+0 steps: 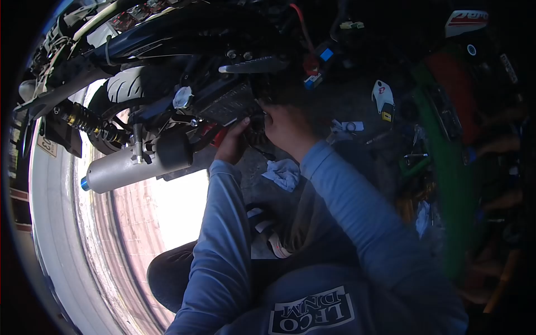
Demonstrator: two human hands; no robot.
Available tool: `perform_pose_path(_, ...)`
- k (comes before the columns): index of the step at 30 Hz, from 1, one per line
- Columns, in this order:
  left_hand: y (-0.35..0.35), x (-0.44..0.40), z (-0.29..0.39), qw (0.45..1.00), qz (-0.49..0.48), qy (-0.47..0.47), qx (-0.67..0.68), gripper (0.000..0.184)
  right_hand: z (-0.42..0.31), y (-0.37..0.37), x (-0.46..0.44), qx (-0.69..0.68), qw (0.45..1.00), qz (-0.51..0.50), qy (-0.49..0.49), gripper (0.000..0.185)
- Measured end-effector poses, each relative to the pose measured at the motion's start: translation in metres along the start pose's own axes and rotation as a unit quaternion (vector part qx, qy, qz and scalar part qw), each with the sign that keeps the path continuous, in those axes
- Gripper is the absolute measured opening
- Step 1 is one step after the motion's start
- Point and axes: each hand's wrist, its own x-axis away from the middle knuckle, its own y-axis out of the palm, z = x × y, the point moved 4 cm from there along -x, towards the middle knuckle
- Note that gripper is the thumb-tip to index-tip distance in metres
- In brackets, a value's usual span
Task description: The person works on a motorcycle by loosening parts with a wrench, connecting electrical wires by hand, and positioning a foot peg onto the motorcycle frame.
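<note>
My left hand (233, 142) is at the underside of a motorcycle, thumb up against a dark part below the grey textured engine-side cover (223, 103). Its fingers curl around something hidden in shadow, and a red part (211, 134) shows just left of it. Close on its right, my right hand (287, 128) has its fingers bent in against the same dark area. What the fingertips grip cannot be made out. The silver exhaust muffler (131, 167) lies left of both hands, with the rear tyre (131, 89) behind it.
A crumpled white rag (282, 174) lies on the floor below my hands. A white-and-yellow piece (384, 100) and a small white card (352, 126) are farther right. A green surface (446, 167) with tools runs along the right. A yellow-black shock absorber (89, 121) is at left.
</note>
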Motion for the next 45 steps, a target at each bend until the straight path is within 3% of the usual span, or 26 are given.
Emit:
perform_pose_path(9,0.002,0.000,0.001,1.000,0.000,0.002,0.002,0.045,-0.002,-0.007,-0.004,-0.059,0.990,0.121,-0.035,0.040)
perform_pose_path(14,-0.005,-0.004,-0.002,0.998,-0.007,0.011,-0.055,0.050,0.001,-0.003,-0.024,-0.039,0.989,0.136,-0.045,0.041)
perform_pose_path(24,-0.001,0.000,0.001,0.998,0.021,0.011,-0.051,0.048,0.001,-0.003,-0.013,-0.026,0.998,0.062,-0.017,0.041)
perform_pose_path(40,-0.002,-0.002,0.000,1.000,0.015,0.008,-0.009,0.046,0.005,-0.001,0.002,0.003,0.999,0.048,-0.023,0.041)
perform_pose_path(45,0.011,0.004,0.008,0.999,0.014,0.012,-0.039,0.047,0.007,-0.001,0.002,-0.051,0.997,0.052,-0.009,0.038)
